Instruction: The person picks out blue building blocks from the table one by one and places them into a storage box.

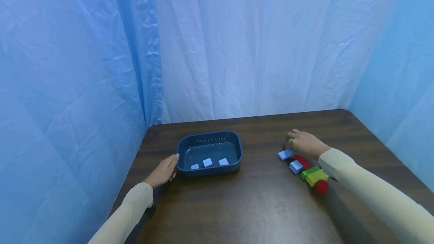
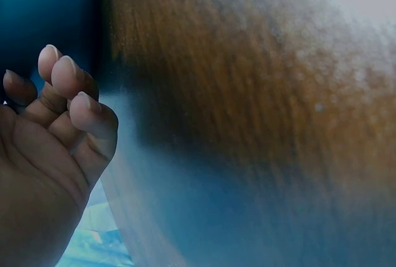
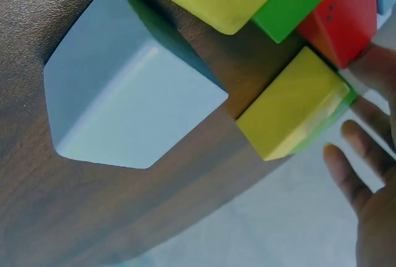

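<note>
My left hand (image 1: 164, 170) grips the left end of a dark blue plastic tray (image 1: 234, 166), thumb at its rim and fingers curled below. Inside the tray lie three light blue pieces (image 1: 207, 162). In the left wrist view the curled fingers (image 2: 71, 78) are beside the tray wall (image 2: 49, 13). Out to the right, my right hand (image 1: 306, 144) is at the far end of a group of toy blocks. Its thumb and forefinger pinch a small green block (image 1: 290, 143), seen in the right wrist view against a yellow face (image 3: 294, 106); the other fingers are spread.
Near the right hand lie light blue blocks (image 1: 296, 167), a red block (image 1: 303, 162), a green block (image 1: 309, 173), a yellow block (image 1: 317, 177) and a red round block (image 1: 321, 186). The dark wooden table (image 1: 244, 206) is bordered by pale blue curtains (image 1: 257, 48).
</note>
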The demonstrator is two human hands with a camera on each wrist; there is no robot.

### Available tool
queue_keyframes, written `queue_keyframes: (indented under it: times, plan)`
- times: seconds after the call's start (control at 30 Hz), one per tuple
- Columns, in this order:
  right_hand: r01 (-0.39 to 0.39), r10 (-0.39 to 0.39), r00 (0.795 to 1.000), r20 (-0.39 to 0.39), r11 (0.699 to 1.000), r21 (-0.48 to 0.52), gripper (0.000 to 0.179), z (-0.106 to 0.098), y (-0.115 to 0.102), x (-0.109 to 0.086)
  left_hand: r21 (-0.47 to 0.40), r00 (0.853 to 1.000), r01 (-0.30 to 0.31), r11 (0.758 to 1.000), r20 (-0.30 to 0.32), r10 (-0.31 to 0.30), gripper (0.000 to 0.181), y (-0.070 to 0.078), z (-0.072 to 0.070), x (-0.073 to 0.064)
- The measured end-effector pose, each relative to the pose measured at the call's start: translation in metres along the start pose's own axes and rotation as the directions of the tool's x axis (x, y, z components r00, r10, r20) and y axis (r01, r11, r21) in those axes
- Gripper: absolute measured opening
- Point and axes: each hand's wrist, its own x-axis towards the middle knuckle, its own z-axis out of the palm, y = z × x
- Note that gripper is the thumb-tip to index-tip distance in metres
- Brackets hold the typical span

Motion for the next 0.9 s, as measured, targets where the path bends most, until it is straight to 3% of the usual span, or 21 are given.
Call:
queue_keyframes:
  times: [0.23, 0.5, 0.9]
  plan:
    - [-0.037, 0.037, 0.999, 0.020, 0.999, 0.030, 0.029, 0.000, 0.008, 0.004, 0.004, 1.000, -0.011, 1.000, 0.001, 0.011, 0.049, 0.000, 0.000, -0.001]
    - [-0.080, 0.092, 0.994, -0.056, 0.980, 0.180, 0.031, -0.015, 0.012, -0.003, 0.005, 1.000, -0.008, 1.000, -0.002, 0.008, 0.049, 0.000, 0.000, 0.000]
    - [-0.168, 0.181, 0.982, -0.045, 0.964, 0.207, 0.036, -0.019, 0.016, -0.010, 0.012, 1.000, 0.010, 1.000, -0.003, -0.010, 0.052, 0.000, 0.000, 0.001]
